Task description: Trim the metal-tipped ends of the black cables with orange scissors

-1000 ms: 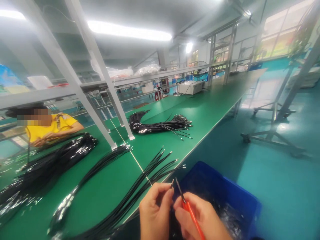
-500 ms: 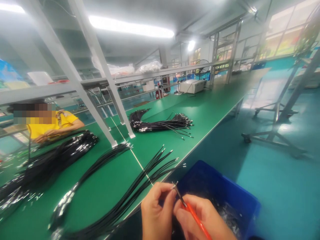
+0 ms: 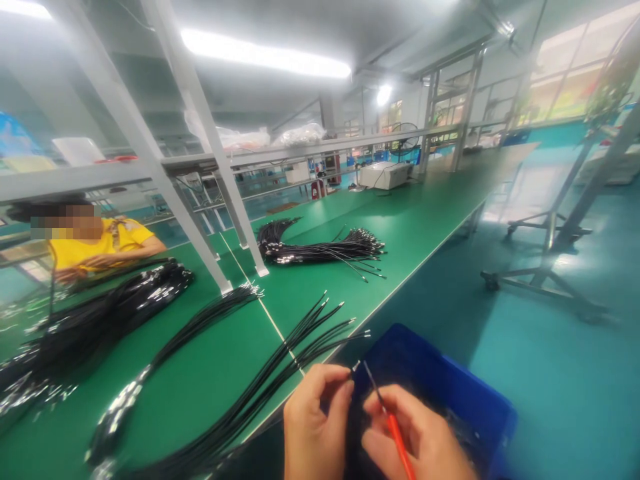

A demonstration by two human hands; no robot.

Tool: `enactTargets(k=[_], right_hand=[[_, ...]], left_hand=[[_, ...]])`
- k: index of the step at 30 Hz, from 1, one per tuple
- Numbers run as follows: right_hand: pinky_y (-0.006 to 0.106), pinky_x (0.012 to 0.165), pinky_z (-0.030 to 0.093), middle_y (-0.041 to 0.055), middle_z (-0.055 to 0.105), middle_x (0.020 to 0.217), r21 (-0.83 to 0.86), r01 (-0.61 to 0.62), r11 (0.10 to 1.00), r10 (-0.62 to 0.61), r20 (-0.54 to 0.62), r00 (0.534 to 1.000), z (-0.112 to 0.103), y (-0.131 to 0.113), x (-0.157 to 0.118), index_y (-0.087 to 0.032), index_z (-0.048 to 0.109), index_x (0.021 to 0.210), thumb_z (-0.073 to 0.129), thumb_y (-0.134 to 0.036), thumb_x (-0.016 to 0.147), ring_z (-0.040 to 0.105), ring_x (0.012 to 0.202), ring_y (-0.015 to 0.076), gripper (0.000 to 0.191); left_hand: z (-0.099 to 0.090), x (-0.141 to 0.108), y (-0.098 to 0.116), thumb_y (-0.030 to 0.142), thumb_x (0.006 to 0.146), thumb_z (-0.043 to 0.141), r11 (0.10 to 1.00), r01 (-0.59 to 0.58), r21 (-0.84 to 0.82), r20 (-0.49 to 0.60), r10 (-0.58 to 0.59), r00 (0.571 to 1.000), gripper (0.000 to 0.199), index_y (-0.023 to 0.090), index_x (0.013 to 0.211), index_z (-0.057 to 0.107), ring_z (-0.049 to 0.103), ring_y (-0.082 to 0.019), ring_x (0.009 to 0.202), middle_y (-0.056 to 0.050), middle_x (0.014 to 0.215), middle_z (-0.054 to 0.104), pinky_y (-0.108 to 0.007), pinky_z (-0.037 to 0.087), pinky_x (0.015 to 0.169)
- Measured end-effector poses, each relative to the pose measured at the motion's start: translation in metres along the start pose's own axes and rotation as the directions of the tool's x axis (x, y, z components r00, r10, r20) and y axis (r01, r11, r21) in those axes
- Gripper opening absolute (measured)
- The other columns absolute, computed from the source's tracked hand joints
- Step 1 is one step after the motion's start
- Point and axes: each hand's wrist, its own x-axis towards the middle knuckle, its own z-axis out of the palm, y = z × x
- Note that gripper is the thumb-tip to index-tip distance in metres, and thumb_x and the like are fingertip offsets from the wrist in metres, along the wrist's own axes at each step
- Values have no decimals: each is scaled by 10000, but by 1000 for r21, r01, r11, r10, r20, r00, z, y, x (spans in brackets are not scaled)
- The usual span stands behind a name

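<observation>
My left hand [image 3: 320,417] is closed in a pinch, and a small silver cable end [image 3: 356,365] pokes out past the fingertips. The rest of that cable is hidden. In my right hand [image 3: 413,427], thumb and fingers grip a red-handled tool [image 3: 397,437] with a thin, dark metal tip, whose exact kind I cannot make out. The tip stands just right of the cable end, apart from it. Black cables [image 3: 260,380] with silver ends lie along the table edge, left of my hands. Beneath both hands is a blue bin [image 3: 450,377] with small pieces inside, hard to make out.
More black cable bundles lie on the green table [image 3: 310,287], one beyond the shelf post [image 3: 227,187] and a large heap [image 3: 115,307] at left. A co-worker in a yellow top [image 3: 123,237] sits across. A wheeled metal frame [image 3: 543,273] stands on the floor at right.
The tool's tip has drawn back to the right, away from the cable end it was touching or overlapping. My right hand has shifted slightly right; the left hand stays nearly in place.
</observation>
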Motion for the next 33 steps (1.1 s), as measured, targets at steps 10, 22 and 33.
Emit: enactTargets(k=[10, 22, 33], right_hand=[[193, 522, 465, -40, 598, 681, 156, 462, 873, -408, -286, 867, 13, 2, 31, -241, 581, 806, 676, -263, 744, 560, 568, 121, 115], [286, 789, 494, 22, 620, 860, 442, 189, 877, -118, -183, 976, 26, -4, 4, -238, 577, 905, 704, -305, 720, 598, 858, 210, 234], [219, 449, 310, -13, 571, 580, 342, -88, 936, 3, 242, 970, -10, -9, 7, -183, 668, 827, 780, -513, 600, 394, 449, 88, 416]], left_hand=[[1, -9, 15, 237, 794, 596, 1000, 7, -30, 12, -6, 1000, 100, 208, 742, 678, 607, -146, 619, 16, 673, 668, -217, 468, 597], [1, -6, 22, 282, 723, 662, 937, 227, -267, 55, -220, 974, 126, 171, 664, 667, 593, -156, 583, -3, 616, 670, -217, 447, 556], [-8, 1, 24, 227, 641, 710, 851, 296, -435, 63, -299, 952, 90, 150, 649, 664, 497, -88, 507, 36, 552, 610, -175, 380, 502]])
